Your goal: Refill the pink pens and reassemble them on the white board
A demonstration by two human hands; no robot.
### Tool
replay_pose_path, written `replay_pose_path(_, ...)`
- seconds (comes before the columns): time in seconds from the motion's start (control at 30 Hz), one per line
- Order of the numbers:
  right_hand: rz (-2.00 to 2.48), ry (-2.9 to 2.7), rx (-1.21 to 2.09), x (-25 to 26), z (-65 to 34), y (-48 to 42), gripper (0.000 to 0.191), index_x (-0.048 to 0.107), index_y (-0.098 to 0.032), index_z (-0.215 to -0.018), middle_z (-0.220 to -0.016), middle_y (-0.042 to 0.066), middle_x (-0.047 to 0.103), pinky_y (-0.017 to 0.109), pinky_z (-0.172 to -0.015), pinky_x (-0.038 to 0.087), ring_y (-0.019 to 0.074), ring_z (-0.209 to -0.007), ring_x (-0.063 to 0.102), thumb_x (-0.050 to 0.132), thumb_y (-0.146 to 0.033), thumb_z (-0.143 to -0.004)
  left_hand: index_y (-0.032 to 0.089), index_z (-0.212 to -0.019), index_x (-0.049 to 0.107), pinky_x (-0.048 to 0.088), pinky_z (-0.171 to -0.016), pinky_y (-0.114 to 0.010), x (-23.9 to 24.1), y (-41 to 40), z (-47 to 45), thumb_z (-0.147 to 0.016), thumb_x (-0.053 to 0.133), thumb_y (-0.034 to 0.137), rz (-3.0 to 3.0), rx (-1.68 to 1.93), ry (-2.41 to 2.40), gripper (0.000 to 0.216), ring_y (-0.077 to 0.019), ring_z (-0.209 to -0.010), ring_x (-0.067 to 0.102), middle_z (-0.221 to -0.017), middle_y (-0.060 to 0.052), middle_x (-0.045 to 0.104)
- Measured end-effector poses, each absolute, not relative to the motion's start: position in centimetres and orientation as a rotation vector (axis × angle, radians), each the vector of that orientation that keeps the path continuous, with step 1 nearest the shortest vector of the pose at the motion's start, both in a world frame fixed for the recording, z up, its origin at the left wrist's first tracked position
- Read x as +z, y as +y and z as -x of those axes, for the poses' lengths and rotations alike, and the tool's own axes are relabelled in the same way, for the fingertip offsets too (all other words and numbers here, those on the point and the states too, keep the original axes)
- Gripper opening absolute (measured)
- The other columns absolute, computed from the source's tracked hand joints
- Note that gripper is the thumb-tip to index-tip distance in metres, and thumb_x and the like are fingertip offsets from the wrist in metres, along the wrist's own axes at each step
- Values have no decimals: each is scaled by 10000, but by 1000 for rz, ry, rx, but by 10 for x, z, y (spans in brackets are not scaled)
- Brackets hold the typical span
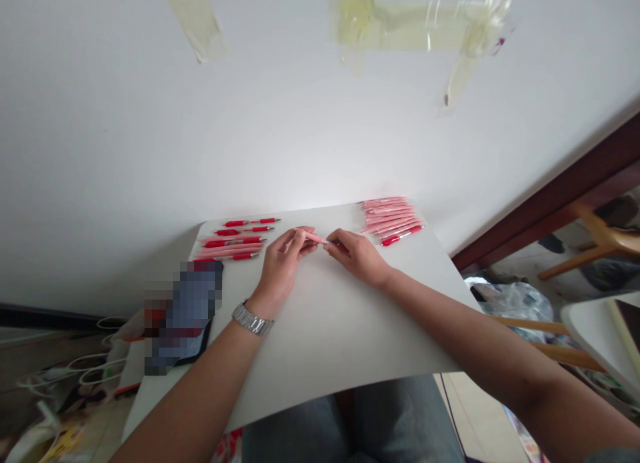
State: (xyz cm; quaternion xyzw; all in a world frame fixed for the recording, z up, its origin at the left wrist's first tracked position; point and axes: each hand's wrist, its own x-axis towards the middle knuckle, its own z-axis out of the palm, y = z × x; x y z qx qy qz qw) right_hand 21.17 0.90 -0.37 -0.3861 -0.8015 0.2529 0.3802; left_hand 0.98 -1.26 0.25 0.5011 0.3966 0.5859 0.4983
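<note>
A: What do the fingers have?

B: The left hand (284,259) has its thumb and fingers closed on a slim pink pen (313,236). The right hand (363,256) has thumb and forefinger drawn together at the pen's right end; whether they pinch that tip or merely meet it is too small to tell.

A: How does the pen lie?

B: Its long axis runs mostly side to side, right end slanting slightly toward the near edge of the worktop (340,329). From the right fingertips it extends leftward, into the left hand, which covers more of it.

A: And farther out?

B: A metal-link band (253,318) circles the left wrist. Near the worktop's far left corner lie red-gripped pens (235,243) with pink ones among them. By the far right corner is a bundle of pink pens (393,216), one red pen (403,235) along its near side.
</note>
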Motion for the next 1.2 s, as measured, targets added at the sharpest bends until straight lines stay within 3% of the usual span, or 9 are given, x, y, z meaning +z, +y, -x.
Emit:
replay_pose_path(0.23, 991, -2024, 610, -5, -213, 9, 168, 503, -241, -937, -893, 6, 640, 270, -669, 391, 150, -723, 528, 629, -340, -985, 180, -967, 819, 632, -964, -357, 1, -13, -12, -952, 750, 523, -1175, 1428, 964, 350, -216, -1044, 746, -1220, -118, 746)
replay_pose_path(0.33, 1018, -2021, 634, 0, -213, 6, 196, 523, -239, -974, -876, -1, 651, 269, -672, 400, 149, -714, 549, 638, -397, -998, 182, -981, 815, 634, -957, -357, 0, -13, -12, -947, 758, 519, -1149, 1437, 962, 344, -215, -1032, 752, -1186, -113, 759)
replay_pose_path(0.5, 1055, -2097, 646, 8, -214, 6, 355, 608, -226, -948, -821, 24, 649, 297, -730, 417, 170, -750, 594, 394, -442, -1131, 176, -966, 824, 622, -965, -341, 1, -12, -10, -954, 746, 528, -1161, 1436, 964, 361, -213, -1042, 753, -1238, -130, 755)
replay_pose_path(0.67, 1070, -2092, 611, 3, -217, 9, 164, 578, -232, -1044, -943, 29, 683, 278, -694, 425, 168, -764, 599, 595, -394, -1029, 174, -962, 829, 618, -971, -357, 2, -12, -11, -901, 800, 550, -1131, 1438, 991, 382, -219, -1026, 757, -1185, -131, 773)
replay_pose_path(0.8, 1136, -2097, 677, 5, -216, 4, 363, 539, -228, -1293, -763, -39, 623, 266, -641, 389, 163, -651, 565, 611, -467, -1030, 165, -954, 826, 618, -973, -375, 4, -14, -12, -905, 790, 561, -1164, 1414, 994, 401, -230, -1028, 756, -1148, -135, 786)
replay_pose_path(0.9, 1043, -2135, 672, 6, -215, 4, 294, 623, -227, -1144, -861, 26, 687, 286, -717, 423, 178, -766, 627, 430, -448, -1117, 162, -975, 828, 612, -981, -372, 4, -14, -12, -927, 764, 563, -1196, 1395, 987, 408, -236, -1052, 753, -1148, -139, 790)
replay_pose_path(0.97, 1031, -2124, 637, 4, -216, 5, 251, 607, -227, -1044, -944, 47, 707, 288, -725, 426, 180, -798, 631, 463, -425, -1101, 166, -985, 830, 613, -970, -357, 3, -14, -12, -926, 772, 548, -1195, 1404, 991, 391, -223, -1037, 750, -1176, -135, 786)
replay_pose_path(1.07, 1113, -2094, 612, 1, -216, 6, 182, 558, -237, -1130, -923, 15, 702, 270, -663, 399, 171, -725, 606, 593, -382, -1025, 177, -1019, 829, 621, -952, -355, 2, -13, -12, -903, 803, 533, -1164, 1426, 999, 376, -206, -986, 749, -1168, -122, 789)
replay_pose_path(1.2, 1147, -2107, 624, 6, -215, 3, 254, 589, -240, -1227, -834, -2, 694, 273, -665, 394, 172, -696, 610, 551, -432, -1065, 177, -1027, 827, 622, -956, -361, 2, -13, -11, -908, 793, 544, -1176, 1414, 994, 387, -223, -1014, 755, -1145, -124, 797)
